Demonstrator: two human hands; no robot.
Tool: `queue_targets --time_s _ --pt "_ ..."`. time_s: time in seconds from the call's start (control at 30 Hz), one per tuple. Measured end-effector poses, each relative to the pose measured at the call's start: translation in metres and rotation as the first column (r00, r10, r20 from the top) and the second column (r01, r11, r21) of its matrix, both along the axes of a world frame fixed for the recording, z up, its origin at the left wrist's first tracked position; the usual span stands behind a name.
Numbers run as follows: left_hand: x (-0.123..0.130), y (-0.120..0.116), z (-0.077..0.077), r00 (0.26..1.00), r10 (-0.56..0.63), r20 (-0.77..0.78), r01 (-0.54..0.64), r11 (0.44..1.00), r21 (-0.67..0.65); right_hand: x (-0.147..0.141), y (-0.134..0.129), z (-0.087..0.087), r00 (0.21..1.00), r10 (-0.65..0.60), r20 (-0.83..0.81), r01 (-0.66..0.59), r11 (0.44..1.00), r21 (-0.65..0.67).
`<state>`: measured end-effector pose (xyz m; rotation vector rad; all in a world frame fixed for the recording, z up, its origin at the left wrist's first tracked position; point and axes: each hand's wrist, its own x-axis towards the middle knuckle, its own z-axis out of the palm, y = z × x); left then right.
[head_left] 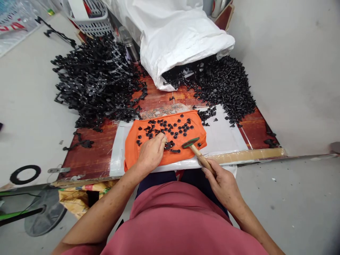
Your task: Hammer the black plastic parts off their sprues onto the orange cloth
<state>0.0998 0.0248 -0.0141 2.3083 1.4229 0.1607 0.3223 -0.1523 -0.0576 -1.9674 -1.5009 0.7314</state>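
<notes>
An orange cloth (132, 156) lies in front of me with many small black plastic pieces (175, 136) scattered over it. My left hand (151, 153) is closed at the cloth's middle, its fingertips pinched on a jointed black plastic part (172, 148); the fingers hide the part's near end. In my right hand (223, 182) is a hammer (203, 160), gripped by its wooden handle. The hammer's dark green head hovers over or rests on the right side of the cloth, just right of the black part; which of these, I cannot tell.
A tall heap of linked black parts (92, 85) stands at the left. From an open white sack (183, 39), loose black pieces (231, 88) spill to the right. Behind are a grey basket (94, 25) and a bottle (130, 44). A white sheet (225, 136) lies under the cloth.
</notes>
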Motion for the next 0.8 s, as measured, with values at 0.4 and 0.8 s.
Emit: queue_targets --time_s 0.4,0.8 --pt "-0.0003 0.0006 -0.0038 0.999 -0.032 0.000 0.032 0.999 0.016 -0.0001 -0.0022 -0.0008 1.000 -0.009 -0.007 0.009 1.000 -0.007" --pt "0.0048 -0.0007 -0.0002 0.985 -0.013 -0.173 0.020 0.999 0.036 -0.0004 -0.0026 -0.0025 0.999 -0.010 -0.037 0.009 1.000 -0.019"
